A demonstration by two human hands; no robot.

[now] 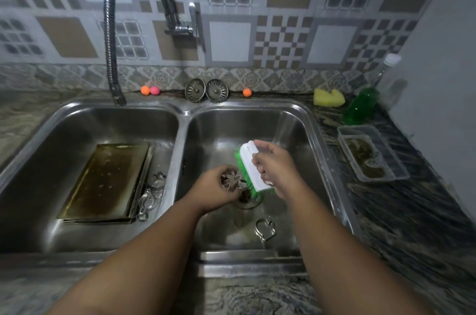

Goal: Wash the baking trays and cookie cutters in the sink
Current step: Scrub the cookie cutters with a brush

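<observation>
While left hand (219, 186) grips gingerbread-man cutter (233, 181), right hand (274, 164) grips brush (251, 168): scrubbing step. Next: rinse, likely.

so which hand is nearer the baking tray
Left. The left hand, holding a cutter, is just across the divider from the tray. The right hand, gripping the brush, is farther to the right.

Left basin (128, 121): baking trays (108, 180) fill most of the floor, cookie cutters (152, 193) along their right edge. Right basin (244, 124): bare at back, mitten cutter (265, 229) near front.
</observation>
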